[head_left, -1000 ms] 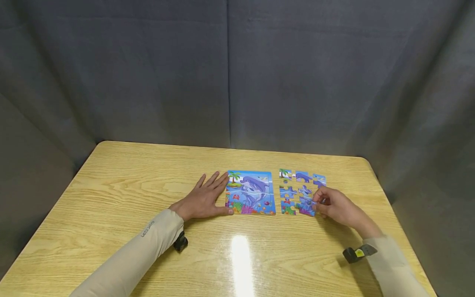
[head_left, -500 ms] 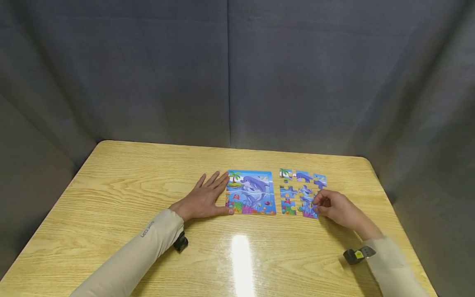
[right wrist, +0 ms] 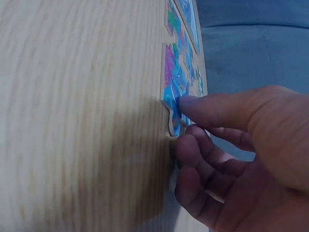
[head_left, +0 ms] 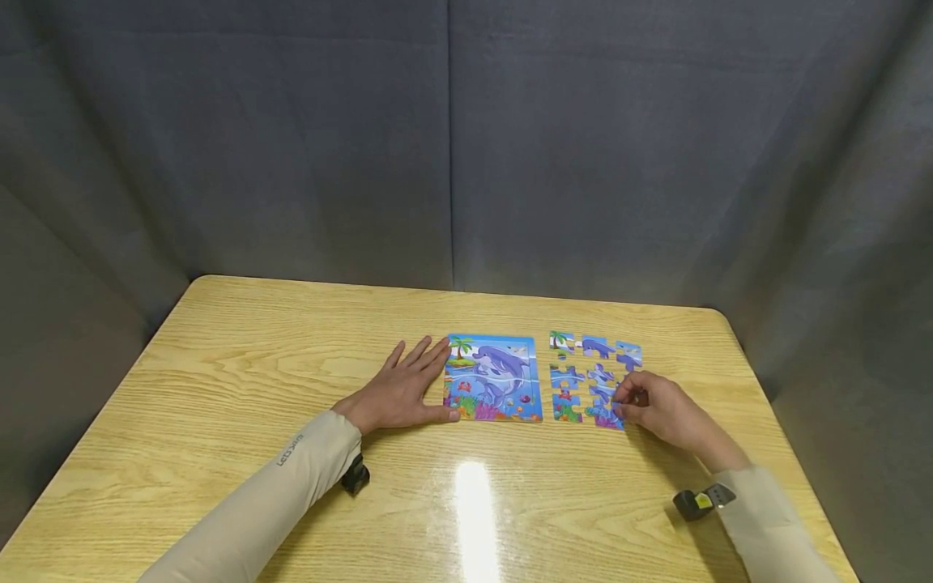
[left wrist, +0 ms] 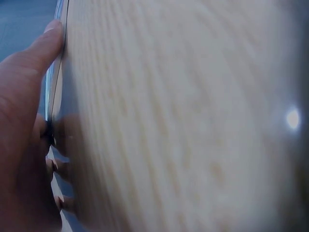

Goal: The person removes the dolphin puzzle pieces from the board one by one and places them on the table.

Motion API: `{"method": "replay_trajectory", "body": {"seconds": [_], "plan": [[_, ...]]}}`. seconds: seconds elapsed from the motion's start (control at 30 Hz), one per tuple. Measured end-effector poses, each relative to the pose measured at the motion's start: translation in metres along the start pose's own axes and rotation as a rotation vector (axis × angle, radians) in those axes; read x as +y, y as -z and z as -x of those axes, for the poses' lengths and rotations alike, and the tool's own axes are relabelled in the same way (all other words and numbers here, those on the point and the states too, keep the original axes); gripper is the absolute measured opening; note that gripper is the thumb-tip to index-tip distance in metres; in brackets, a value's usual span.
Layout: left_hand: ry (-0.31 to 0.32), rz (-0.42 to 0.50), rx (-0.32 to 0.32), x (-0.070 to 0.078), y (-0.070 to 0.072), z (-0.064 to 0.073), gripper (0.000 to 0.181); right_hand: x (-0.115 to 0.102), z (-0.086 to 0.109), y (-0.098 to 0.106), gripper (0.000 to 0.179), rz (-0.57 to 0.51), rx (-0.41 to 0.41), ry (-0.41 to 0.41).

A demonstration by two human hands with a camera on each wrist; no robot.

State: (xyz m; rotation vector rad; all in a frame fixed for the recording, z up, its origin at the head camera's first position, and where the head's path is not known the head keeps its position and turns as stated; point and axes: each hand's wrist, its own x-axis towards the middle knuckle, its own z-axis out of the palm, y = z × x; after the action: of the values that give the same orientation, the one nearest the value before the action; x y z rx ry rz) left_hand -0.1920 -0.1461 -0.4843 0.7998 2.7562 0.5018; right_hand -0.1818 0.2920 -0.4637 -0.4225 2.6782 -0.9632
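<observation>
A dolphin jigsaw board (head_left: pixel 503 376) lies flat on the table. My left hand (head_left: pixel 397 393) rests spread at its left side, fingertips and thumb on the edge; in the left wrist view, the thumb (left wrist: pixel 36 53) reaches along that edge. To the right of the board lie loose puzzle pieces in rough rows. My right hand (head_left: pixel 659 409) is over the lower right of them, its thumb and index finger pinching a blue and purple puzzle piece (head_left: pixel 605 414). In the right wrist view, the thumb (right wrist: pixel 212 108) lies on that piece's face, and the other fingers curl beside it.
Other pieces nearby include a palm tree piece (head_left: pixel 560 340), a dolphin head piece (head_left: pixel 596 348) and a sky piece (head_left: pixel 628 352). The wooden table (head_left: pixel 291 340) ends at its back edge before a dark grey curtain (head_left: pixel 328 162).
My right hand has shifted the bottom-row piece slightly right and toward me, and it sits straighter in its row. My left hand has stayed in place on the board.
</observation>
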Motion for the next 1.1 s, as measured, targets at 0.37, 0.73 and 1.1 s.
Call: {"method": "replay_trajectory", "body": {"seconds": [0.37, 0.73, 1.1], "plan": [[0.003, -0.004, -0.004, -0.001, -0.002, 0.001, 0.107, -0.019, -0.016, -0.010, 0.006, -0.020, -0.009, 0.072], [0.004, -0.020, 0.001, -0.002, -0.003, -0.001, 0.107, -0.059, -0.038, -0.034, 0.017, -0.057, -0.108, 0.118], [0.002, -0.015, -0.007, -0.001, -0.001, -0.001, 0.107, -0.083, -0.052, -0.053, 0.031, 0.014, -0.206, 0.127]]}}
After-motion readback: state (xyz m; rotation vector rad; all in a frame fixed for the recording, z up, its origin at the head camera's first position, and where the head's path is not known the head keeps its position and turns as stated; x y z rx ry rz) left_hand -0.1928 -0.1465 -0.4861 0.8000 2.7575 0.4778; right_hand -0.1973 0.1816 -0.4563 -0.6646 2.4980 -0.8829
